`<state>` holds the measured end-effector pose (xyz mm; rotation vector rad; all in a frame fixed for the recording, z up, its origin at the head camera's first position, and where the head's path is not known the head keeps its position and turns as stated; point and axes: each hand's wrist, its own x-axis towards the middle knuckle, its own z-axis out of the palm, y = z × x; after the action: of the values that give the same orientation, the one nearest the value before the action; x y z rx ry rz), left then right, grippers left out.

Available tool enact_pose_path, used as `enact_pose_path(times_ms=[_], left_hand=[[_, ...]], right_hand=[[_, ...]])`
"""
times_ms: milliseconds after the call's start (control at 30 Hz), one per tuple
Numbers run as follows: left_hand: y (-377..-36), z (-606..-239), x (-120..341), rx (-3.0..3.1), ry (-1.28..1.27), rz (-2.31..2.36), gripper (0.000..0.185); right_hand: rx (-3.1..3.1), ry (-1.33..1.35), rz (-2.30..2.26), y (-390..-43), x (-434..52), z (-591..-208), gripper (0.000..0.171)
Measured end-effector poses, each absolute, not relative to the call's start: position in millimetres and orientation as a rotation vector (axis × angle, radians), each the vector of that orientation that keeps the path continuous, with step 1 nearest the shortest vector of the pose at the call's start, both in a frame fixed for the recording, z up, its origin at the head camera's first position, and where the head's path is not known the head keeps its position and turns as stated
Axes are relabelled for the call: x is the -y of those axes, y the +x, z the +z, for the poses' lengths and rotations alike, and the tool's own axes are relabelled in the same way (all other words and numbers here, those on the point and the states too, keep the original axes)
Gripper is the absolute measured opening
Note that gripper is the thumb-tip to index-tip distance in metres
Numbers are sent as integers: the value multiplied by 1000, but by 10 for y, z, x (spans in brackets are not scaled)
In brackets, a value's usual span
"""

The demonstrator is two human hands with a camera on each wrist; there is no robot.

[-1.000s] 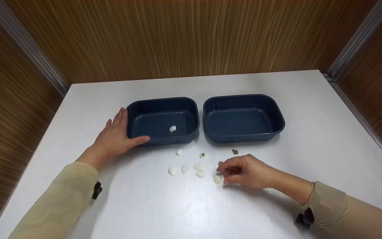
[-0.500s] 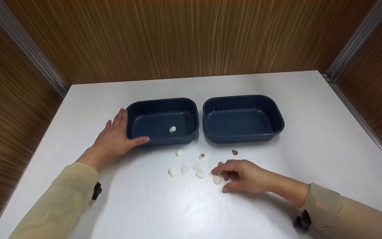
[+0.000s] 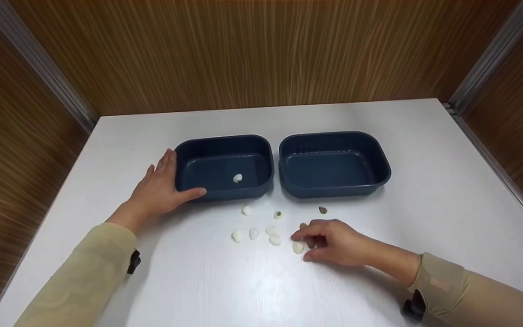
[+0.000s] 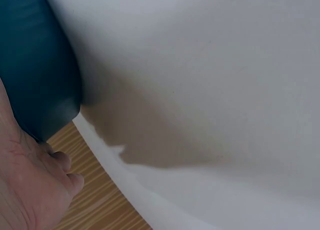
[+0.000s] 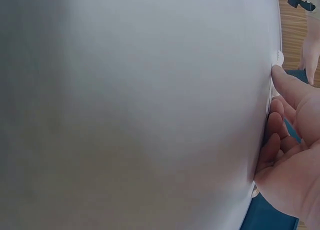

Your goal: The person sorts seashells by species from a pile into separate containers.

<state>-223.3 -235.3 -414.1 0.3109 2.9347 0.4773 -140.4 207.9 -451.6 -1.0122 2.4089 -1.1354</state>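
Observation:
In the head view my left hand (image 3: pixel 157 188) rests against the left end of the left dark blue bin (image 3: pixel 225 194), straight fingers along its side and thumb over the front rim. One white seashell (image 3: pixel 238 178) lies inside this bin. My right hand (image 3: pixel 336 243) is low over the white table, with forefinger and thumb parted around a white seashell (image 3: pixel 298 247) that lies on it. A brown shell (image 3: pixel 303 225) peeks out behind the knuckles. In the right wrist view the thumb (image 5: pixel 287 82) reaches toward a white shell at the table's edge line, and the other fingers are bent.
Several white shells (image 3: pixel 274 240) are scattered left of my right hand. A shell with a dark opening (image 3: pixel 278 215) and a small brown shell (image 3: pixel 323 210) lie nearer the bins. The right blue bin (image 3: pixel 334 191) stands beside the left one. Wood-grain panels (image 3: pixel 261 54) enclose the table.
My right hand has shifted slightly toward the near side, and its forefinger and thumb have spread around the white shell. The left hand keeps its place on the bin.

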Motion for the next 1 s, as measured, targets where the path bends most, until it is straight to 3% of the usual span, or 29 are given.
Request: enact_pose_path(times_ms=[1000], left_hand=[[-2242,-4154,2366,-2924,302,484,138]], right_hand=[[-2441,-1063,-1176,-1423,-2021,-4548,25]])
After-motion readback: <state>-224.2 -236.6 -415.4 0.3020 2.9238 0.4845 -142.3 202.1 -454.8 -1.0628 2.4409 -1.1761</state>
